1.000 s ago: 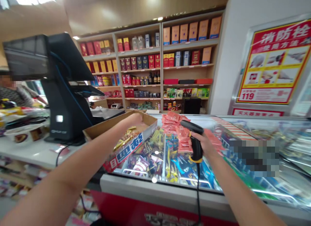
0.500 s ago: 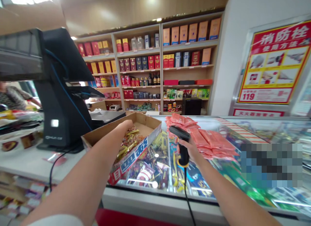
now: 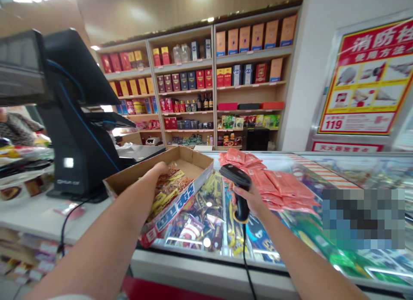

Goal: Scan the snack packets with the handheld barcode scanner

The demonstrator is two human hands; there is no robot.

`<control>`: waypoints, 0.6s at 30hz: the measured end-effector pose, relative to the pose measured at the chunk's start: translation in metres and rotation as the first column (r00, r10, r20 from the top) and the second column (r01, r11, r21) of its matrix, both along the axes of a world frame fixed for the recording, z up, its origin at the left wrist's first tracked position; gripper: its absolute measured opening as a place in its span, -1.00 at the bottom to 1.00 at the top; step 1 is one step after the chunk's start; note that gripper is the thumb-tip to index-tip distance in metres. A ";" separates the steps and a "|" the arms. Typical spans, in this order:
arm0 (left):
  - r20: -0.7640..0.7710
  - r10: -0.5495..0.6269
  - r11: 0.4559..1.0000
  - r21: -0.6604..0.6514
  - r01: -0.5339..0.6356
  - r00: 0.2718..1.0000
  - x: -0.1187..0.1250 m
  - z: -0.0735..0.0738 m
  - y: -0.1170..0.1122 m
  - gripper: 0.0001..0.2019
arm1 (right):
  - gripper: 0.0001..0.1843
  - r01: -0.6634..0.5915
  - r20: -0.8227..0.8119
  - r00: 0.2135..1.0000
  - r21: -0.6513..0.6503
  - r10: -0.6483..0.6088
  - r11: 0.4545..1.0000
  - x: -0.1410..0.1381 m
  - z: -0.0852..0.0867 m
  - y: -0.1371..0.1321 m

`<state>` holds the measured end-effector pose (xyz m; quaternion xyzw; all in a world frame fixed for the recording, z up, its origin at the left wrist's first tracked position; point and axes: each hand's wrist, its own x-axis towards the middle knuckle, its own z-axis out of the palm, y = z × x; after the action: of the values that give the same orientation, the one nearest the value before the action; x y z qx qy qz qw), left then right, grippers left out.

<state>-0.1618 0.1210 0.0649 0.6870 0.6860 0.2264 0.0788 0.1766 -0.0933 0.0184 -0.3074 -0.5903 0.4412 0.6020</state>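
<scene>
My right hand is wrapped round the grip of a black barcode scanner, held above the glass counter with its cable hanging down. My left hand reaches into a shallow cardboard box, over snack packets in yellow and clear wrappers. Its fingers are mostly hidden, so whether they grip a packet does not show. Just behind the scanner lies a pile of orange-pink packets on the glass.
A black checkout terminal stands left of the box, with a cable on the white counter. Wrapped goods show through the glass display counter. Shelves of boxes and bottles line the back. A person is at far left.
My left hand has drawn back slightly to the left inside the box, showing more packets. The scanner in my right hand has shifted a little left.
</scene>
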 end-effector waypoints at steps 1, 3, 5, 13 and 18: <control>0.020 -0.001 1.000 -0.010 0.001 1.000 0.002 0.004 -0.004 -0.73 | -0.73 -0.004 0.007 1.000 0.000 0.004 1.000 0.000 0.000 0.001; 0.056 0.024 0.999 -0.048 -0.021 0.998 0.008 0.019 -0.012 -0.80 | -0.72 -0.013 0.015 1.000 -0.002 0.013 1.000 0.000 -0.002 0.004; 0.147 -0.017 1.000 0.003 0.017 0.989 0.019 0.042 -0.021 -0.80 | -0.71 -0.016 0.012 1.000 -0.009 0.016 1.000 0.001 -0.003 0.008; 0.408 -0.238 0.953 0.273 0.131 0.881 0.091 0.096 -0.096 -0.59 | -0.68 0.013 -0.026 1.000 -0.021 -0.013 1.000 -0.001 -0.001 0.006; 0.467 -0.312 0.910 0.397 0.119 0.827 0.140 0.032 -0.133 -0.71 | -0.70 0.066 -0.081 0.994 -0.026 -0.067 0.998 -0.003 0.006 -0.001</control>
<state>-0.0213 -0.0115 0.0967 0.6765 0.5038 0.5118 0.1630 0.1736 -0.0947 0.0244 -0.3155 -0.5495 0.4399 0.6364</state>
